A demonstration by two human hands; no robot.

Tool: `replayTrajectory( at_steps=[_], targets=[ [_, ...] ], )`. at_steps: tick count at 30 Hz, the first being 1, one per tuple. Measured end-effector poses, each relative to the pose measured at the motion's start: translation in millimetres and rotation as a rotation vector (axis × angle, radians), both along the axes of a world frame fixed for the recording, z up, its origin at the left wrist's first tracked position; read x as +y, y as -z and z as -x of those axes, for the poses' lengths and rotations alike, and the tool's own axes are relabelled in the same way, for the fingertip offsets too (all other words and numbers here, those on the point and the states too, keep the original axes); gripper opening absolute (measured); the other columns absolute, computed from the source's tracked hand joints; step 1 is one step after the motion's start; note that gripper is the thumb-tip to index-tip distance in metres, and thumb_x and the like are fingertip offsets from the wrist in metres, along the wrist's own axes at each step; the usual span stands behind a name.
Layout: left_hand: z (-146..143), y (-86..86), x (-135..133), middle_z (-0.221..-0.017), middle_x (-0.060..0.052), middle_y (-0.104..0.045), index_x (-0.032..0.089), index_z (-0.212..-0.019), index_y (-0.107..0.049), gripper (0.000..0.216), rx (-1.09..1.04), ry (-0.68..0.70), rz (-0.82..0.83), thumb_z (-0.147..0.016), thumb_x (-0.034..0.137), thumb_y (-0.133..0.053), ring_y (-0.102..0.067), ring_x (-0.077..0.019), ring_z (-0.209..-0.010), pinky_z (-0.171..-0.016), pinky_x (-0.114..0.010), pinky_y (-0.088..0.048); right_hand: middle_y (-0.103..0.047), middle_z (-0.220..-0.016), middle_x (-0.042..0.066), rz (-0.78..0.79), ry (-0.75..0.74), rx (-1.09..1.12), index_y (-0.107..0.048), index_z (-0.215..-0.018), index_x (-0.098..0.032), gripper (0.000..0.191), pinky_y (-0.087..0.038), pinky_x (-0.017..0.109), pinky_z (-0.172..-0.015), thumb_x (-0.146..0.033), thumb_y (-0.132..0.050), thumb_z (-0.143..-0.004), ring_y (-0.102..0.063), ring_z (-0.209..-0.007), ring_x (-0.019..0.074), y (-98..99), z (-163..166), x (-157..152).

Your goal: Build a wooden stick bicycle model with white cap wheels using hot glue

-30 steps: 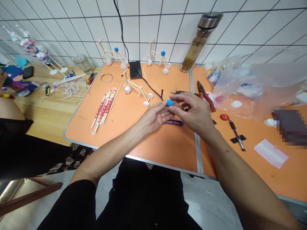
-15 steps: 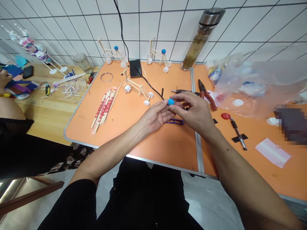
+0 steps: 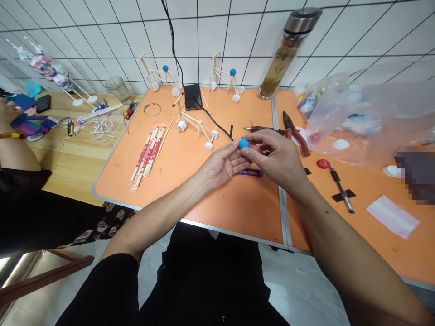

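A small blue ball (image 3: 244, 143) is pinched between my two hands over the orange table. My left hand (image 3: 220, 165) is palm up, its thumb against the ball's left side and its other fingers curled below. From the right, my right hand (image 3: 275, 151) closes thumb and fingertips on the same ball. Beyond my left hand stands a stick-built tricycle model (image 3: 193, 121) with white wheels and no ball on it. Two similar models, the left one (image 3: 159, 74) and the right one (image 3: 227, 77), each carry a blue ball. Under my hands lies a purple-handled tool (image 3: 251, 172), partly covered.
Wrapped chopsticks (image 3: 148, 156) lie left, a black phone (image 3: 192, 97) at the back. A glass tea bottle (image 3: 287, 54) stands against the wall. Pliers (image 3: 295, 133), a screwdriver (image 3: 261, 129), a pen (image 3: 342, 190) and a plastic bag (image 3: 367, 117) are right. Another person's arm (image 3: 20, 154) is at far left.
The view has shifted very slightly. Both hands keep their hold on the blue ball, with barely any finger movement; nothing else on the table has moved.
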State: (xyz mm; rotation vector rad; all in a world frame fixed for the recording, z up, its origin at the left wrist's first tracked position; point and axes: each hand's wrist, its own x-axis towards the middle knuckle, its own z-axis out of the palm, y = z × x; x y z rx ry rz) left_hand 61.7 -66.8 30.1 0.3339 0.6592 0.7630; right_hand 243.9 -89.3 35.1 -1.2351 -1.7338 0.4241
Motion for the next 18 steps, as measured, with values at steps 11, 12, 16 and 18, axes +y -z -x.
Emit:
replayTrajectory(
  at_steps=[11,12,16,18],
  targets=[
    [0.0,-2.6,-1.2,-0.119,-0.016,-0.092,0.014,-0.118,-0.088,0.033,-0.007,0.033,-0.026,-0.120,0.033,-0.062,-0.088,-0.0254,-0.119,-0.127,-0.043,-0.057,-0.086,-0.113,0.008,-0.048,-0.038,-0.041,-0.089,-0.112,-0.031,0.015,-0.067,0.055,-0.096,-0.039,-0.082,-0.101,-0.081,-0.109,0.0346,-3.1,1.2,-0.9],
    [-0.1,-2.4,-1.3,-0.118,-0.016,-0.092,0.014,-0.117,-0.088,0.033,-0.012,0.036,-0.030,-0.120,0.032,-0.061,-0.088,-0.0254,-0.120,-0.127,-0.043,-0.057,-0.086,-0.113,0.008,-0.051,-0.038,-0.040,-0.089,-0.112,-0.031,0.015,-0.067,0.055,-0.096,-0.040,-0.082,-0.101,-0.081,-0.109,0.0346,-3.0,1.5,-0.8],
    [-0.1,-1.0,-1.7,-0.122,-0.017,-0.092,0.014,-0.120,-0.088,0.027,-0.018,0.027,-0.037,-0.118,0.030,-0.065,-0.087,-0.0266,-0.127,-0.130,-0.044,-0.055,-0.086,-0.115,0.008,-0.047,-0.023,-0.034,-0.089,-0.117,-0.031,0.022,-0.068,0.055,-0.096,-0.042,-0.084,-0.099,-0.081,-0.109,0.0351,-2.3,2.5,-0.6],
    [0.0,-0.7,-1.7,-0.123,-0.017,-0.091,0.014,-0.121,-0.088,0.027,-0.014,0.025,-0.029,-0.118,0.030,-0.066,-0.086,-0.0273,-0.129,-0.131,-0.045,-0.054,-0.086,-0.115,0.008,-0.048,-0.025,-0.033,-0.089,-0.116,-0.031,0.021,-0.068,0.054,-0.096,-0.040,-0.084,-0.098,-0.081,-0.109,0.0349,-1.9,2.6,-0.6]
  ],
)
